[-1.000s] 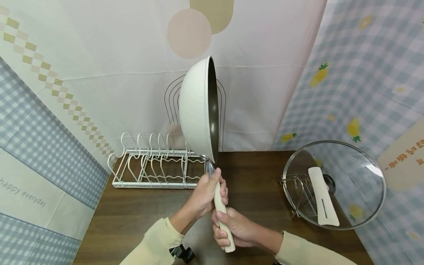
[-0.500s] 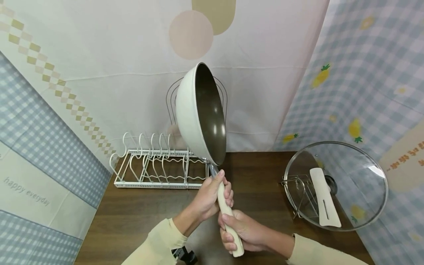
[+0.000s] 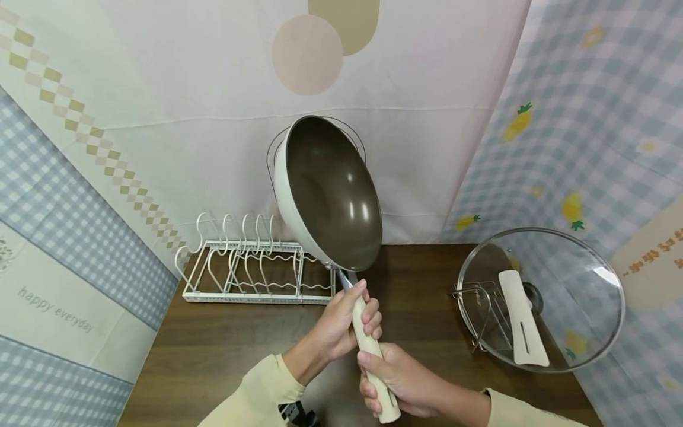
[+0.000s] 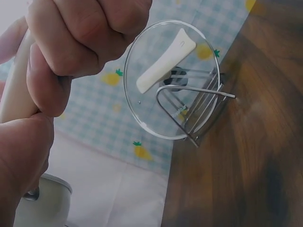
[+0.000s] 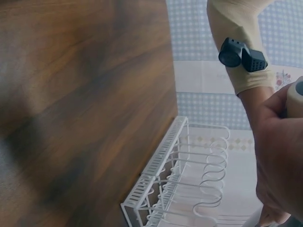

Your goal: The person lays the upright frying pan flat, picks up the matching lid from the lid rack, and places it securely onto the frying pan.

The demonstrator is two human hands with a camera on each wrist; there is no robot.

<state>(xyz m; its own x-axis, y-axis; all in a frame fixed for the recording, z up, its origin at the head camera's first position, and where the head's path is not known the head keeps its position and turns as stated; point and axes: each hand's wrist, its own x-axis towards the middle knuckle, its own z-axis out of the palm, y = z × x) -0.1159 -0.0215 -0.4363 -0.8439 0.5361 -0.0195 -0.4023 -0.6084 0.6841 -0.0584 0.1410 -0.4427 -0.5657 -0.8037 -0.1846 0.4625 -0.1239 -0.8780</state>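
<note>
Curling fingers (image 3: 372, 317) round the handle (image 3: 367, 343) of the pan (image 3: 336, 198), the left hand (image 3: 338, 325) grips farther, the right hand (image 3: 401, 379) nearer.

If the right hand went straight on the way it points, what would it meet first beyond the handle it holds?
The right hand would probably meet the left hand, gripping farther up the handle; depth is hard to judge.

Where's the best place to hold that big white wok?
Probably by its long cream handle, from the person's side: it points toward them from the wide, tilted bowl and fits two hands, the left hand nearer the bowl, the right hand nearer the end.
</note>
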